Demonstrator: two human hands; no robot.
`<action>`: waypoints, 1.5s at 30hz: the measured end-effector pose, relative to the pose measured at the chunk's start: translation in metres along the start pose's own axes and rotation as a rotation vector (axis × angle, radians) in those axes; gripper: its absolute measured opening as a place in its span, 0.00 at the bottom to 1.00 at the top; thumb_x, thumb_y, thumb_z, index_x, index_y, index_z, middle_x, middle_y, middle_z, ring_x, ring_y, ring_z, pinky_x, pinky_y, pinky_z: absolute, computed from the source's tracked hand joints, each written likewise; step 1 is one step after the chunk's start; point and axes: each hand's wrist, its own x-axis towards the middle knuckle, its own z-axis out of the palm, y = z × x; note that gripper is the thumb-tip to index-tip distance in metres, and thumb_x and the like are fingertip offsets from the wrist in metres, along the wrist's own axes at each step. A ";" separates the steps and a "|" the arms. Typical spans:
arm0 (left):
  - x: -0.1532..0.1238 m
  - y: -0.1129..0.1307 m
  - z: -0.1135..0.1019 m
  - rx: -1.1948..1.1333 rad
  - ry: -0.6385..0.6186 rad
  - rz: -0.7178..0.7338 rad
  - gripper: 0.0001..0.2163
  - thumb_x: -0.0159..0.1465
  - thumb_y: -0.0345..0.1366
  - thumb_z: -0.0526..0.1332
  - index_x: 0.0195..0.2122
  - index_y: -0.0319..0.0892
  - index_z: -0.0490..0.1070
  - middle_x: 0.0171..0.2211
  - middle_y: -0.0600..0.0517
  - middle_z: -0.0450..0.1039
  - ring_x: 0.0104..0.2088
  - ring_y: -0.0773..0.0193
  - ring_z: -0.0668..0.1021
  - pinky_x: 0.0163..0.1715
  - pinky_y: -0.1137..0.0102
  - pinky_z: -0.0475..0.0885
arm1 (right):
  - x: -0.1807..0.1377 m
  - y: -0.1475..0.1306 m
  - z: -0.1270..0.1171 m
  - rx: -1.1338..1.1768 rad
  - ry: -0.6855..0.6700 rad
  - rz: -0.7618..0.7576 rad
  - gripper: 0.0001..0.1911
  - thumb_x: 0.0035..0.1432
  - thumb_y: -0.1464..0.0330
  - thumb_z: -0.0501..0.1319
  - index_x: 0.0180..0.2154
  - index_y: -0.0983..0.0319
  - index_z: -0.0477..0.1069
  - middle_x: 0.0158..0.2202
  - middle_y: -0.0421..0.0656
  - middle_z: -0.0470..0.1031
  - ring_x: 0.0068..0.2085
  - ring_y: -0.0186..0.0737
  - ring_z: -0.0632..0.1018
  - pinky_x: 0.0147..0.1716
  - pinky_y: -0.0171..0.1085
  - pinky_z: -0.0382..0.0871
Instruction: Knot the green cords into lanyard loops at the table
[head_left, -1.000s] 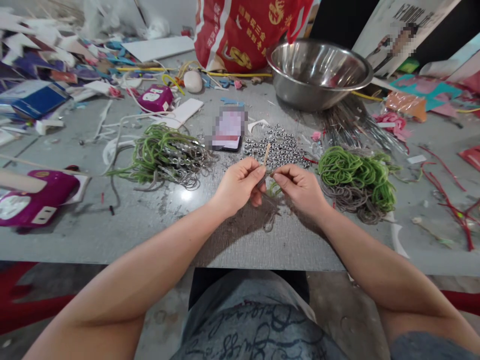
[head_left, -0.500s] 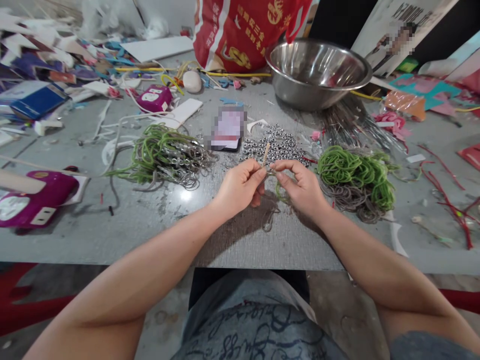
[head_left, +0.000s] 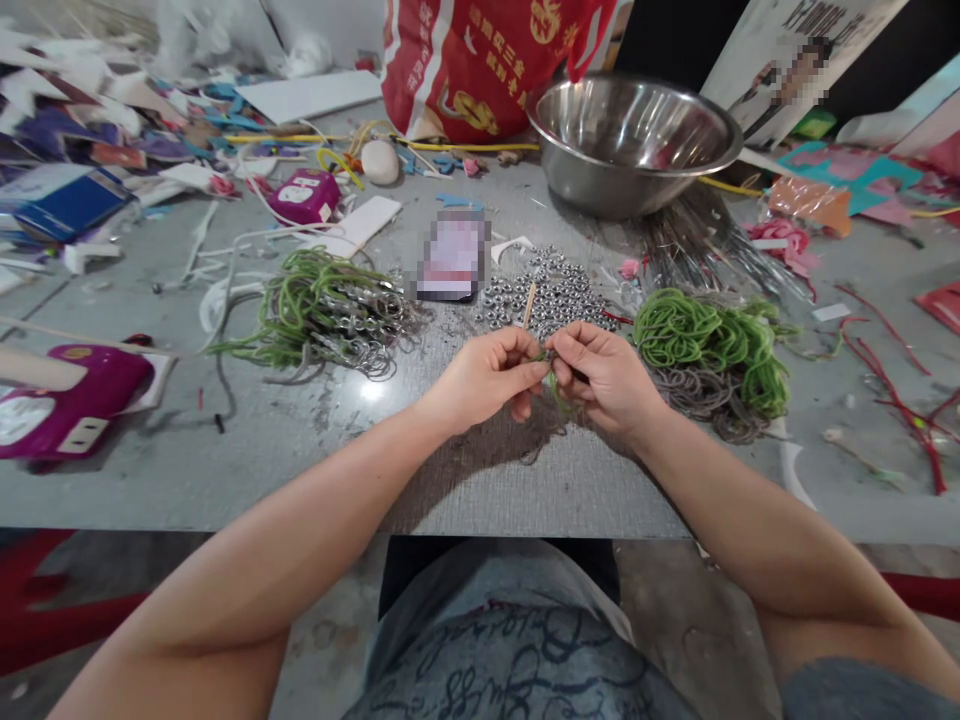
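Observation:
My left hand (head_left: 501, 372) is closed, thumb and forefinger pinching a thin green cord (head_left: 553, 388). A slim wooden stick (head_left: 529, 304) juts up beside its fingers; whether the hand grips it I cannot tell. Fingertips almost touching it, my right hand (head_left: 596, 372) is closed on the same cord. The pinched part is mostly hidden, and a loose end hangs below. Silver beads (head_left: 555, 285) lie spread on the table just beyond both hands. To the right is a bundle of green and grey cords (head_left: 705, 350); another bundle (head_left: 315, 300), with silver beads strung on it, lies left.
A phone (head_left: 452, 255) lies behind the hands. Farther back stand a steel bowl (head_left: 637, 185) and a red bag (head_left: 480, 80). Purple power sockets (head_left: 90, 400) sit at left, foam scraps at the far left, red cords (head_left: 892, 390) at right. The grey table's front edge is near my body.
My right hand has turned and its fingers have closed in nearer to the left fingertips. The left thumb has stretched toward the right hand. The cord is still held between them.

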 end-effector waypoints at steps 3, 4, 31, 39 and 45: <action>0.001 0.000 -0.001 0.003 -0.008 -0.052 0.07 0.57 0.31 0.61 0.26 0.39 0.62 0.19 0.58 0.69 0.13 0.74 0.71 0.13 0.79 0.68 | 0.000 -0.001 -0.001 0.031 -0.032 0.012 0.17 0.46 0.57 0.66 0.28 0.62 0.65 0.15 0.31 0.67 0.12 0.21 0.54 0.12 0.27 0.44; 0.001 0.000 -0.001 0.018 -0.010 -0.066 0.07 0.57 0.31 0.61 0.26 0.39 0.63 0.19 0.58 0.69 0.13 0.75 0.70 0.12 0.79 0.68 | 0.000 -0.002 -0.002 0.039 -0.045 0.013 0.16 0.46 0.57 0.66 0.28 0.62 0.65 0.16 0.31 0.67 0.12 0.21 0.54 0.12 0.28 0.44; -0.002 0.019 -0.019 0.269 -0.211 -0.180 0.07 0.56 0.35 0.61 0.25 0.37 0.67 0.24 0.54 0.75 0.12 0.79 0.65 0.10 0.81 0.59 | 0.003 -0.014 -0.008 0.092 -0.064 -0.050 0.13 0.45 0.61 0.68 0.26 0.62 0.68 0.16 0.32 0.69 0.12 0.21 0.57 0.13 0.27 0.46; -0.004 0.022 -0.020 0.312 -0.275 -0.225 0.08 0.56 0.37 0.60 0.25 0.37 0.68 0.23 0.55 0.74 0.11 0.79 0.62 0.11 0.80 0.59 | 0.011 -0.027 -0.007 0.054 0.035 -0.039 0.06 0.52 0.68 0.63 0.26 0.63 0.70 0.18 0.34 0.70 0.12 0.21 0.60 0.12 0.27 0.50; 0.000 0.021 -0.014 0.342 -0.072 -0.241 0.10 0.59 0.35 0.58 0.22 0.38 0.65 0.23 0.55 0.74 0.09 0.79 0.62 0.09 0.79 0.53 | 0.037 -0.030 0.002 0.043 0.080 0.103 0.10 0.60 0.73 0.54 0.26 0.65 0.68 0.16 0.34 0.69 0.11 0.21 0.59 0.11 0.27 0.50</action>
